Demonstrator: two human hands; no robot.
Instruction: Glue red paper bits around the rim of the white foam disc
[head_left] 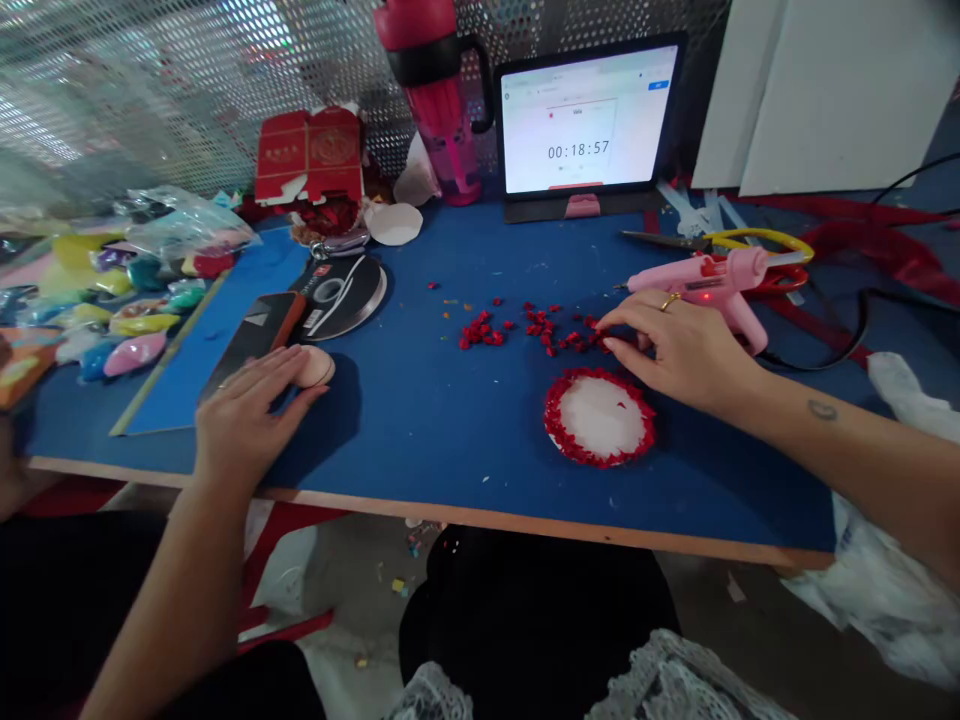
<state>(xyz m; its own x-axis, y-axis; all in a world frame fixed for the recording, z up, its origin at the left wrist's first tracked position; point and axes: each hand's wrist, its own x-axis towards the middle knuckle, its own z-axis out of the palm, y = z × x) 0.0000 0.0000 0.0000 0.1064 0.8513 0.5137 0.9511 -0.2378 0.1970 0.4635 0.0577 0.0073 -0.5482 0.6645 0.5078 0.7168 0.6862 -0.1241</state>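
Toward the left, my left hand [244, 415] has its fingers and thumb closed around a pale round disc-like piece [316, 367] on the table. My right hand [671, 345] is at the right end of a scatter of small red pieces [541, 325]. Its thumb and forefinger are nearly pinched at a red piece, partly hidden by the fingertips. Just below lies a white round disc [596, 415] whose rim is ringed with red pieces. A pink glue gun [709, 275] rests behind my right hand, its small red light lit.
A tablet [589, 125] showing a timer and a pink bottle [442, 110] stand at the back. Yellow-handled scissors [757, 240] lie behind the glue gun. Left are a ribbon spool [345, 295], a dark phone-like object [259, 335] and bagged colourful lumps [135, 290]. Another person's arm shows far left.
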